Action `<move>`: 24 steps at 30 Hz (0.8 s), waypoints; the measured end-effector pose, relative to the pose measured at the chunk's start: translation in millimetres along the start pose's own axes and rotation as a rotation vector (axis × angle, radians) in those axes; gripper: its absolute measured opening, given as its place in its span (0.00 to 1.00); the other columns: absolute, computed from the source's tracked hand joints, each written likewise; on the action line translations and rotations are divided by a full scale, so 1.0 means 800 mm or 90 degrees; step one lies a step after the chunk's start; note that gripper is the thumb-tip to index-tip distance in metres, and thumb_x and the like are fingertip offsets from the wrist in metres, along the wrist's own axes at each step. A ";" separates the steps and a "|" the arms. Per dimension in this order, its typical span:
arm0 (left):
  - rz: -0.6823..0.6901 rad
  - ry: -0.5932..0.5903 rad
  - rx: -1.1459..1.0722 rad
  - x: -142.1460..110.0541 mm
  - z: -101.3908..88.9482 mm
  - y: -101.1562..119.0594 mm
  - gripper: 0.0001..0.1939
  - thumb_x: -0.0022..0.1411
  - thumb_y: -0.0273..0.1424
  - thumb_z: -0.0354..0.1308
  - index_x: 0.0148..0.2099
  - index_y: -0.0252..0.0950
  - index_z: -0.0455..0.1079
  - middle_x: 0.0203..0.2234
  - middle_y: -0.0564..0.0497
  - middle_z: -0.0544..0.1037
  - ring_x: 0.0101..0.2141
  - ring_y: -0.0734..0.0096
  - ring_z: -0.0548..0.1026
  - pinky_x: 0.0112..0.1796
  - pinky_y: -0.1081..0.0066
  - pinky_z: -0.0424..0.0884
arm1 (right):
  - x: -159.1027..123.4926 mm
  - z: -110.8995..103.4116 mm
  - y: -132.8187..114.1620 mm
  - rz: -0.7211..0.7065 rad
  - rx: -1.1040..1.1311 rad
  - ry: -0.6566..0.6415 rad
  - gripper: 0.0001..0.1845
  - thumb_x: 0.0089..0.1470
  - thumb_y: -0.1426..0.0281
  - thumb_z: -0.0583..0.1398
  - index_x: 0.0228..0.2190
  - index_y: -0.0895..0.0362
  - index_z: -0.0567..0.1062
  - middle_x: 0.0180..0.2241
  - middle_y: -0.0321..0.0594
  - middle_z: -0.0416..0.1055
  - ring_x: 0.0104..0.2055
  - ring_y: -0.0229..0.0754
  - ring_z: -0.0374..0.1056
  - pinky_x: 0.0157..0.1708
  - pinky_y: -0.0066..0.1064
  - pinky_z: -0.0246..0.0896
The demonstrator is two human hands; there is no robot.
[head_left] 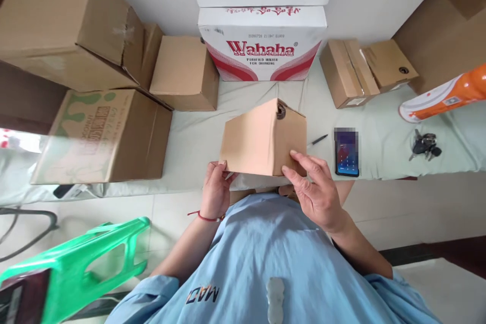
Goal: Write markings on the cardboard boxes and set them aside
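The left hand (pixel 216 182) pinches the lower left corner of a box (pixel 248 144) at the tabletop's (pixel 193 147) near edge; the right hand (pixel 313 190), fingers spread, touches its right side. Behind stands a Wahaha carton (pixel 261 53) beside a taped box (pixel 343 68); contents hidden.

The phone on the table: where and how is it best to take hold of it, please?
Probably by both long sides, the right hand coming from the wearer's side once off the box. The phone lies flat, screen up, near the table's front edge; its narrow width suits a pinch.
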State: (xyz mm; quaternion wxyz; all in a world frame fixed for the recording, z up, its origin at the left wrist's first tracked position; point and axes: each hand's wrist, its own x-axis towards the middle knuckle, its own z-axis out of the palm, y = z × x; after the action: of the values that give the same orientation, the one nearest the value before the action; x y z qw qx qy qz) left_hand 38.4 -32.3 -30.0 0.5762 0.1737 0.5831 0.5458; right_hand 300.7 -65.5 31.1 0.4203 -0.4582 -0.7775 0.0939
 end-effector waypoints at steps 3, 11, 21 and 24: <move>-0.006 -0.006 0.003 0.002 -0.006 -0.002 0.26 0.56 0.48 0.75 0.35 0.40 0.62 0.38 0.56 0.78 0.40 0.69 0.79 0.42 0.68 0.75 | 0.003 0.005 -0.006 0.000 0.012 -0.010 0.44 0.68 0.81 0.61 0.74 0.32 0.63 0.72 0.37 0.70 0.63 0.52 0.73 0.59 0.52 0.79; -0.009 -0.013 0.012 0.008 -0.013 -0.002 0.25 0.56 0.48 0.74 0.36 0.40 0.63 0.40 0.55 0.79 0.39 0.70 0.79 0.39 0.70 0.76 | 0.006 0.011 -0.013 -0.005 0.023 -0.002 0.39 0.69 0.81 0.60 0.72 0.34 0.69 0.72 0.35 0.71 0.64 0.49 0.72 0.63 0.51 0.77; 0.069 -0.017 -0.057 -0.005 -0.018 0.011 0.18 0.60 0.49 0.72 0.37 0.42 0.74 0.34 0.54 0.82 0.36 0.68 0.80 0.42 0.68 0.77 | 0.017 -0.007 -0.003 0.072 0.031 0.057 0.30 0.73 0.72 0.60 0.71 0.43 0.70 0.67 0.43 0.76 0.64 0.54 0.75 0.62 0.55 0.75; 0.135 -0.011 -0.042 -0.015 -0.017 0.028 0.16 0.62 0.47 0.69 0.35 0.40 0.78 0.32 0.52 0.82 0.35 0.70 0.80 0.40 0.70 0.77 | 0.022 -0.018 0.005 0.104 0.073 0.051 0.32 0.72 0.68 0.62 0.73 0.44 0.67 0.70 0.44 0.73 0.69 0.57 0.71 0.66 0.58 0.71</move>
State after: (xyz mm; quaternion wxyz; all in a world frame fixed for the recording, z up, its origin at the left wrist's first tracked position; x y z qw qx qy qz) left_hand 20.1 -40.7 -8.6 0.5254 0.2200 0.5385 0.6210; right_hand 310.0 -52.4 48.2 0.4674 -0.4984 -0.7137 0.1538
